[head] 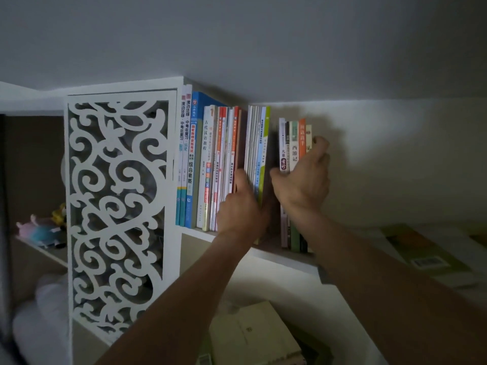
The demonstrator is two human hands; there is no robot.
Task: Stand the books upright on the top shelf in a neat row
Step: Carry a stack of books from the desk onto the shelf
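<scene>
books stand upright on the white top shelf point(200, 233). at 3 o'clock, the short stiff paperback cluster point(294, 143) is clasped by the right hand point(303, 180); the thin, floppy glossy booklets point(257, 146) are pinched by the left hand point(241, 206), likely slippery.

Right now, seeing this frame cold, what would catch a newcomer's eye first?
Probably the two bare arms reaching up to the row of books on the top shelf: the left hand is at the middle books, the right hand grips the small group of books at the row's right end, a gap between them. Left of the books, a white scrollwork panel stands out.
</scene>
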